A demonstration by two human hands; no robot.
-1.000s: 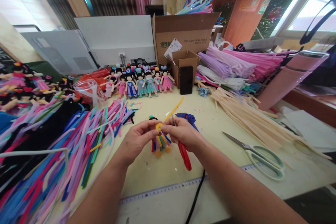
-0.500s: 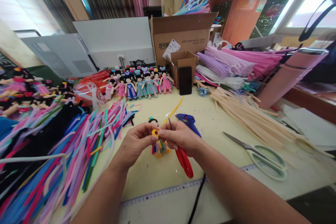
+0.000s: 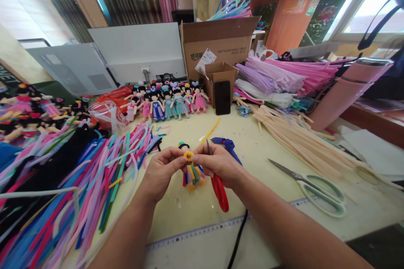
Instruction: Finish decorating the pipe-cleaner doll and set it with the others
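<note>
Between both hands is a small yellow pipe-cleaner ring (image 3: 188, 156). My left hand (image 3: 164, 169) pinches its left side. My right hand (image 3: 222, 164) pinches the right side and also holds red-handled scissors (image 3: 220, 193), their blades pointing up between the fingers. Behind and below the ring lies a small doll (image 3: 192, 176) with a green-topped black head and a multicoloured skirt, partly covered by the hands. A yellow strip (image 3: 211, 130) extends up and right from behind my right hand. The blue glue gun (image 3: 229, 146) lies just beyond that hand.
Green-handled scissors (image 3: 325, 195) lie right, beside beige strips (image 3: 293, 138). A ruler (image 3: 195, 233) crosses the front. Coloured pipe cleaners (image 3: 94, 176) cover the left. Behind stand finished dolls (image 3: 176, 103), a phone (image 3: 222, 97) and cardboard boxes (image 3: 221, 38); a pink flask (image 3: 350, 92) is at right.
The yellow ring has turned so its opening faces the camera more and has risen slightly. The red-handled scissors have shifted a little with my right hand, exposing more of the doll's skirt.
</note>
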